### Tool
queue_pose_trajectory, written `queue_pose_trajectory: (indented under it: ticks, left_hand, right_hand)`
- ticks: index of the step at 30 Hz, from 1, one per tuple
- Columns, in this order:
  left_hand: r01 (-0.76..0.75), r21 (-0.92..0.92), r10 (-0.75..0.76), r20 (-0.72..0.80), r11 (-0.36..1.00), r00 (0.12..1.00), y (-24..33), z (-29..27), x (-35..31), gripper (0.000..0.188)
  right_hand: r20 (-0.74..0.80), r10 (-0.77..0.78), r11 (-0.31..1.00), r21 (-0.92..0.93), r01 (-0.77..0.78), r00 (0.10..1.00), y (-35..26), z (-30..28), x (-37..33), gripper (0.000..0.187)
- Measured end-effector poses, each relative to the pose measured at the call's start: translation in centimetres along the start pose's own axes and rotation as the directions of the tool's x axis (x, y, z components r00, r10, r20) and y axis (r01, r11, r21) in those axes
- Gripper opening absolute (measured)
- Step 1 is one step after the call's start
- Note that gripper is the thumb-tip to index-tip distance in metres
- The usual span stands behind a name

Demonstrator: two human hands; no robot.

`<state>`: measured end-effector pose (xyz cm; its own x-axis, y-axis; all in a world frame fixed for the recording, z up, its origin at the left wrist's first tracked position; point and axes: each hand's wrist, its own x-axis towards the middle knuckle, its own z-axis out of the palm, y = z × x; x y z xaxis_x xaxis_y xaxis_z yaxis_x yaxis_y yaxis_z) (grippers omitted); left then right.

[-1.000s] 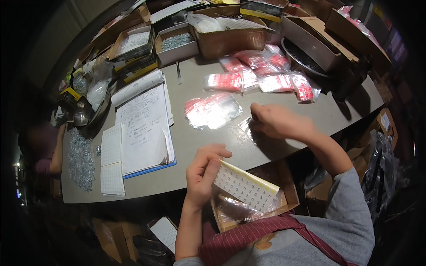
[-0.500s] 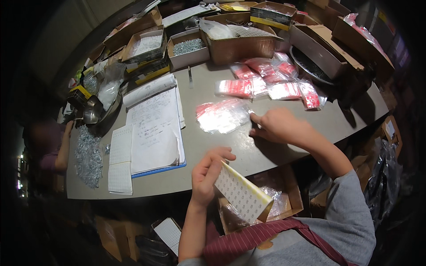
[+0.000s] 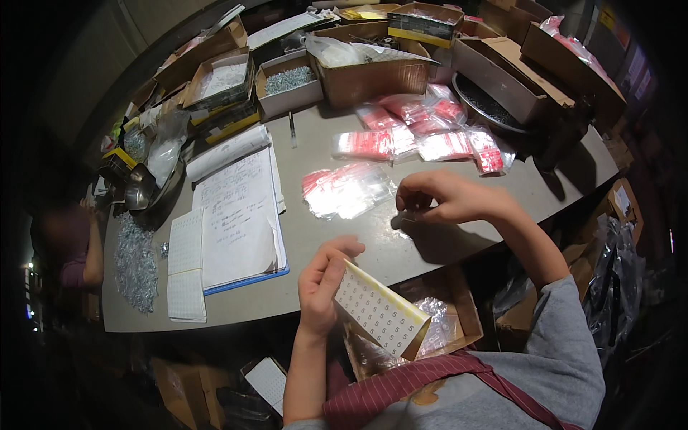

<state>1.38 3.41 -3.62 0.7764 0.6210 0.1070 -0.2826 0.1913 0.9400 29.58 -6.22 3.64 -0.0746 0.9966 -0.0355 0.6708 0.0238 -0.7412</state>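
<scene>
A folded printed sheet (image 3: 378,309) is pinched between the thumb and fingers of the left hand (image 3: 320,287), above an open box (image 3: 469,319). The right hand (image 3: 451,197) is held half curled over the table (image 3: 369,247), near plastic bags (image 3: 347,190); whether anything is gripped cannot be told.

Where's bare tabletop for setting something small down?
A narrow strip lies between the notepad and the fanned bags; another patch lies between the right forearm and the red-marked bags. The back is crowded with boxes, the left end with small metal parts.
</scene>
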Motion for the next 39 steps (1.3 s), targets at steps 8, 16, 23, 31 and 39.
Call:
queue_pose_trajectory:
  ticks: [8, 16, 23, 31, 39]
  left_hand:
    - [-0.093, 0.028, 0.094, -0.037, 0.995, 0.995, -0.7, -0.5, 0.1, 0.030]
    - [-0.135, -0.050, 0.129, -0.096, 0.990, 0.987, 0.2, 0.1, -0.2, 0.028]
    - [-0.148, 0.060, 0.154, -0.102, 0.987, 0.983, -0.2, 0.4, 0.1, 0.028]
    - [-0.037, 0.125, 0.071, -0.276, 0.991, 0.958, -0.1, 0.9, 0.3, 0.030]
    - [0.007, -0.011, -0.009, -0.166, 1.000, 0.986, 0.1, 0.3, 0.8, 0.043]
  right_hand:
    - [-0.119, -0.115, 0.901, -0.430, 0.053, 0.986, -0.6, 4.6, -0.3, 0.028]
    - [-0.170, 0.100, 0.796, -0.578, -0.182, 0.980, 0.8, 1.7, -1.1, 0.062]
    - [0.423, -0.010, 0.977, -0.187, 0.098, 0.906, -3.4, 2.8, -3.3, 0.076]
    - [0.162, -0.388, 0.910, 0.222, 0.350, 0.907, -4.3, 1.9, -4.0, 0.076]
    - [-0.369, -0.224, 0.955, 0.100, 0.278, 0.902, -3.4, 6.0, -4.6, 0.032]
